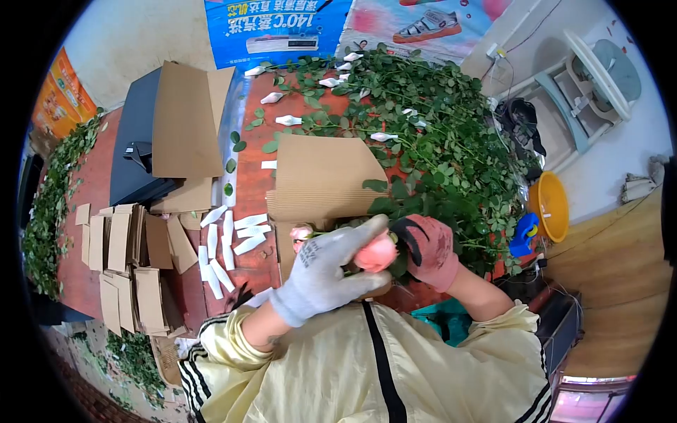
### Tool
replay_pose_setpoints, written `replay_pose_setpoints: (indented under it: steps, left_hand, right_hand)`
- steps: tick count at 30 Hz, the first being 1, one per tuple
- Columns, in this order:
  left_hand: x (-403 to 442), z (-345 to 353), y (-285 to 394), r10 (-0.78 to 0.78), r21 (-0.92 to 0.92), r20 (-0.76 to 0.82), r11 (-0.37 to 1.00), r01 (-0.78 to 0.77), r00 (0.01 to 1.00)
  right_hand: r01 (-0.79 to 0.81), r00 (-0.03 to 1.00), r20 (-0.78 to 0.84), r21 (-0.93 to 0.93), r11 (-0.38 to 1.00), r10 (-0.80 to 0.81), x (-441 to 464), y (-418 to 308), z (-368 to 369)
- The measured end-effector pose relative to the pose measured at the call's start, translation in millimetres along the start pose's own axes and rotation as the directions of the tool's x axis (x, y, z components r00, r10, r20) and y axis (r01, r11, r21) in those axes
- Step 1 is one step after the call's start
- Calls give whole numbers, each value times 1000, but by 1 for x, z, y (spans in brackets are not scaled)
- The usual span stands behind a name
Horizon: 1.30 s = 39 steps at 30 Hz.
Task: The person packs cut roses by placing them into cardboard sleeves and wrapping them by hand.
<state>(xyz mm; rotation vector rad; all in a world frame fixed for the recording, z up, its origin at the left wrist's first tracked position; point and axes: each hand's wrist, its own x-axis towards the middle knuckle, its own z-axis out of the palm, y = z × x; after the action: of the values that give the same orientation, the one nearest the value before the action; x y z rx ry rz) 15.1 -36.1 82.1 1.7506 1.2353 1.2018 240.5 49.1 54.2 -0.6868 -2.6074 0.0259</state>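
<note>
Pink rose [376,254] is sitting near centre, at the near edge of the red table [252,190], in the person's hands. Left hand [319,259], grey glove, is cupping the bloom between thumb and fingers, narrow grip. Right hand [427,252], pink-and-black glove, is bending its fingers in close by the bloom's right side; can't tell if they're pinching stem, leaf or nothing.

Status, my read: this rose is mid-handling, not set down, and it isn't wearing any white cover that I'm seeing. A second pink bloom [301,233] is showing just left of the left hand, also uncovered, by the corrugated cardboard [328,173]. So at least two are looking unfinished.

Looking done: several white-covered heads [288,120] are lying at the far side, stems running right into the leafy pile [451,151]. Pile's dense, so I'm not counting how many heads are hiding in it.

Supplies are looking far from used up: loose white sleeves [227,236] are lying left of the cardboard, and small cardboard pieces [120,240] are standing in stacks further left. Calling the batch partway. Further out, an orange basin [554,206] is sitting off the table's right side.
</note>
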Motion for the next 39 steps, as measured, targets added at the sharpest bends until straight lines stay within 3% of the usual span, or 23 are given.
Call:
replay_pose_setpoints:
  steps: [1, 2, 6, 8, 9, 10, 11, 13, 14, 16, 18, 20, 22, 26, 30, 36, 38, 39]
  left_hand:
    - [6, 4, 2, 119, 44, 12, 992, -119, 993]
    - [8, 7, 3, 121, 36, 17, 992, -121, 993]
    - [12, 14, 3, 160, 80, -25, 984, -158, 987]
    - [9, 14, -7, 299, 102, -98, 952, -289, 949]
    - [5, 4, -5, 188, 81, -67, 980, -182, 980]
    - [-2, -10, -4, 66, 66, -33, 996, -64, 997]
    - [-13, -26, -13, -161, 105, 24, 982, 157, 987]
    - [-37, -49, -55, -319, -20, 33, 947, 320, 947]
    - [-43, -54, -75, -190, 291, 49, 942, 167, 981]
    - [-41, -39, -88, -205, 393, 126, 909, 140, 971]
    - [-41, -19, -108, -195, 570, 204, 820, 45, 959]
    - [-27, -6, -105, -561, 718, 281, 661, 217, 779]
    - [-30, 2, -118, -573, 694, 290, 677, 244, 766]
    - [-42, 8, -116, -538, 651, 286, 716, 252, 793]
    - [-39, 2, -109, -602, 657, 358, 705, 266, 714]
    - [-47, 8, -114, -612, 718, 324, 656, 234, 721]
    - [-48, 10, -118, -592, 725, 290, 649, 231, 752]
    - [-48, 10, -115, -600, 733, 299, 642, 224, 742]
  right_hand:
    - [23, 998, -51, -34, 999, -25, 0, -5, -2]
    - [42, 994, -101, -69, 997, -49, -1, -9, -4]
    - [8, 995, -98, -97, 995, -17, -8, -8, 0]
    - [1, 999, -42, -53, 999, -3, -6, -3, 0]
    - [-8, 1000, 12, -7, 1000, 8, -5, -1, 2]
    - [45, 998, -33, -172, 984, -51, -3, -1, -4]
    - [63, 997, -28, -258, 964, -73, 3, 0, -14]
    - [67, 994, -67, -272, 960, -89, 16, 6, -33]
    - [36, 999, -28, -257, 966, -45, 22, 8, -38]
    - [-3, 985, 166, -255, 967, 47, 49, -8, -55]
    - [146, 987, 121, -426, 893, -104, 46, -11, -33]
    - [252, 953, 259, -382, 889, -159, 55, -18, -13]
    - [270, 896, 422, -264, 926, -141, 62, -19, 18]
    - [364, 861, 447, -207, 908, -243, 48, -9, 83]
    - [343, 831, 507, -138, 929, -231, 44, -4, 126]
    - [472, 697, 702, -301, 828, -142, 34, 10, 165]
    - [309, 875, 436, -165, 937, -212, 34, 15, 155]
    - [273, 843, 515, -163, 948, -154, 34, 16, 157]
